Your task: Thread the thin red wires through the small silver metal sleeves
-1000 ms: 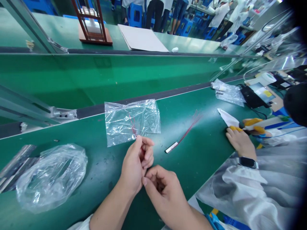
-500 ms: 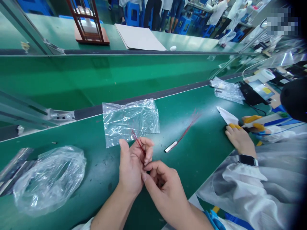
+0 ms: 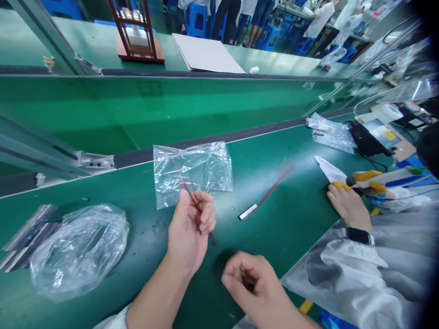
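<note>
My left hand (image 3: 190, 235) is raised over the green bench (image 3: 144, 256), its fingers curled around a thin bundle of red wires (image 3: 185, 183). One end of the bundle points up over a flat clear plastic bag (image 3: 212, 171); the other sticks out below the fingers. Apart from it, lower on the right, my right hand (image 3: 255, 283) is closed with thumb and forefinger together. Whether anything is inside that hand is hidden. Beyond my right hand lies a small white strip (image 3: 248, 212) with red wires (image 3: 274, 185) running from it.
A crumpled clear bag (image 3: 118, 256) and shiny metal strips (image 3: 32, 226) lie at left. To the right, a co-worker's hand (image 3: 348, 205) with yellow fingertip covers works near a white sheet (image 3: 331, 170). A metal frame post (image 3: 44, 151) stands at left.
My right hand has drawn away from my left, down and to the right. The red wires now stick out on both sides of my left fingers. The view has shifted slightly.
</note>
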A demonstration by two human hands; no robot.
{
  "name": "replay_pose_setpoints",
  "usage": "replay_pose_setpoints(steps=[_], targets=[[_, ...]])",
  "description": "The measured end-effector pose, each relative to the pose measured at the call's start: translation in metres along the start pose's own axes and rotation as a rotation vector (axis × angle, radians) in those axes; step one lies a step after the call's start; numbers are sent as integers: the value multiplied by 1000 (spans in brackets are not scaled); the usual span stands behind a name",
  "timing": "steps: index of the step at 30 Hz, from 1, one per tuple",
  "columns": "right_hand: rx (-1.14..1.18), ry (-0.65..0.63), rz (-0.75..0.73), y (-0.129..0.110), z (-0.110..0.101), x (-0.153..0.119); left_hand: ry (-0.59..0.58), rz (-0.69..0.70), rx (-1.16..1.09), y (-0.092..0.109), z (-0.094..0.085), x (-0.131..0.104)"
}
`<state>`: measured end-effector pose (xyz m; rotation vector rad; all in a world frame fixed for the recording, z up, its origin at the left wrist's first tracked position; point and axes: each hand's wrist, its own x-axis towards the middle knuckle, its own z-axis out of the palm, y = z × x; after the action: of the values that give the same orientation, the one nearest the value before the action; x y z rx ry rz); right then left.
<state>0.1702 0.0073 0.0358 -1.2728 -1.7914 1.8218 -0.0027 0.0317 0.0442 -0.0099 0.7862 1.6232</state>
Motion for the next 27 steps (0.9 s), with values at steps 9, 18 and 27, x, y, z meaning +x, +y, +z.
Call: replay_pose_setpoints(steps=[9, 18, 27], targets=[[520, 392, -259, 15, -20, -25, -48, -122, 186, -5, 1, -5], [859, 372, -157, -15, -6, 10, -418, -271, 479, -37, 5, -25], [693, 329, -165, -5, -14, 9, -451, -231, 569, -33, 4, -20]])
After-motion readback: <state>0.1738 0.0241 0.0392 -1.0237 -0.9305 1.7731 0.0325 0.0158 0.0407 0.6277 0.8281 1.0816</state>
